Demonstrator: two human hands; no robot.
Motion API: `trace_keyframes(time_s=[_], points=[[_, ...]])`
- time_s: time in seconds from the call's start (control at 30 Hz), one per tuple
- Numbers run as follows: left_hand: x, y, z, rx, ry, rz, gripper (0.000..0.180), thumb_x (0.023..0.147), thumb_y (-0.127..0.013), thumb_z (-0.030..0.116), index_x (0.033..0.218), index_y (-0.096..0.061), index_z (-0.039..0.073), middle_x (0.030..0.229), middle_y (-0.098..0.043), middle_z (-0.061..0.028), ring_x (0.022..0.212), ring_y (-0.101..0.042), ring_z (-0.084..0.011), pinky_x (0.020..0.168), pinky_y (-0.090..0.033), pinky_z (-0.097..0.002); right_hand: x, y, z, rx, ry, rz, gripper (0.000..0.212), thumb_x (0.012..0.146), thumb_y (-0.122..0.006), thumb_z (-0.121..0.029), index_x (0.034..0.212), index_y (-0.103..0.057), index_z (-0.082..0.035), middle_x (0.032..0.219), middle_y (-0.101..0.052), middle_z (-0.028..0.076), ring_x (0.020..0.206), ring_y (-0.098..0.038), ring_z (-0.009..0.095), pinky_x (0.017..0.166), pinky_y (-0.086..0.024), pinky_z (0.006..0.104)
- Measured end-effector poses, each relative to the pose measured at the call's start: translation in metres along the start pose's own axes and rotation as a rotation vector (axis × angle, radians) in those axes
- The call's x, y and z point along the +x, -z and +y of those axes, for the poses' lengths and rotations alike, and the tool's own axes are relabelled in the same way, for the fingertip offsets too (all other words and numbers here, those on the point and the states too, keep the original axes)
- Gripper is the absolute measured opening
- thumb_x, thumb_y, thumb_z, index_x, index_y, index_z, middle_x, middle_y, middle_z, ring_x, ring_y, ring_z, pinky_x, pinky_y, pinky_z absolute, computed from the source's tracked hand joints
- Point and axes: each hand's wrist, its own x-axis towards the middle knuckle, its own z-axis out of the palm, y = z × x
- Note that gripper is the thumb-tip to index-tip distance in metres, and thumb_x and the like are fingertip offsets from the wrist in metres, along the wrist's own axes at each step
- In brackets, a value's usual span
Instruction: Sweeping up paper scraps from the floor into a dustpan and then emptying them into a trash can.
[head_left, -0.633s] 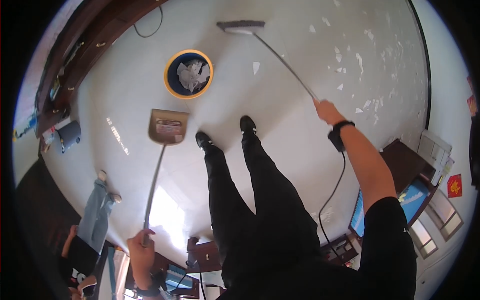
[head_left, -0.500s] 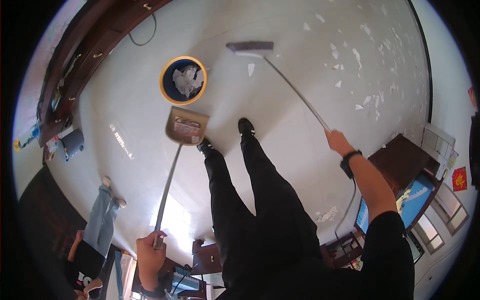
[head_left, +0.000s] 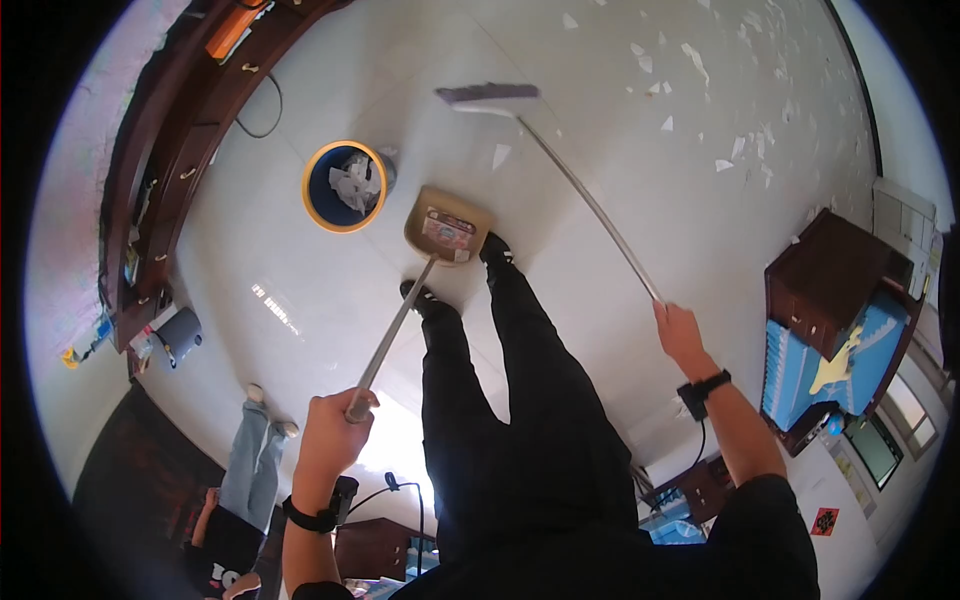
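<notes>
My left hand (head_left: 336,432) is wrapped round the top of the handle of a long-handled dustpan (head_left: 423,222). The tan pan sits in front of my feet, with a printed label inside it. My right hand (head_left: 681,332) grips the metal stick of a broom (head_left: 492,97), whose grey bristle head is farther out on the floor. A piece of white paper (head_left: 500,156) lies between the broom head and the dustpan. Left of the pan stands a blue bin (head_left: 319,187) with a yellow rim, holding crumpled white paper (head_left: 354,182).
Many white paper scraps (head_left: 738,147) litter the pale floor at the far right. Dark wooden drawers (head_left: 187,174) line the left side. A brown cabinet (head_left: 838,270) stands at the right. Another person (head_left: 250,465) is at the lower left, near a grey bin (head_left: 180,335).
The dustpan has swung right, away from the bin and in front of my feet, as my left hand moved up and right. The broom head has shifted slightly left.
</notes>
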Motion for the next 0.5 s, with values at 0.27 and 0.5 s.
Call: trace_keyframes(time_s=[0.27, 0.5], points=[[0.006, 0.009, -0.021, -0.013, 0.134, 0.089, 0.012, 0.074, -0.056, 0.003, 0.079, -0.066, 0.0, 0.051, -0.05, -0.0154, 0.045, -0.05, -0.019, 0.05, -0.041, -0.0311, 0.069, -0.001, -0.141, -0.188, 0.262, -0.039, 0.044, 0.097, -0.045, -0.036, 0.077, -0.057, 0.001, 0.064, -0.059, 0.022, 0.059, -0.06, 0.04, 0.055, -0.049, 0.0477], [-0.003, 0.021, -0.071, 0.0, 0.13, 0.089, 0.011, 0.075, -0.059, 0.005, 0.081, -0.067, 0.0, 0.061, -0.06, -0.0189, 0.054, -0.06, -0.0324, 0.055, -0.046, -0.034, 0.021, -0.038, -0.197, -0.196, 0.239, -0.145, 0.045, 0.097, -0.045, -0.036, 0.075, -0.056, 0.001, 0.063, -0.059, 0.023, 0.061, -0.061, 0.04, 0.055, -0.05, 0.0466]])
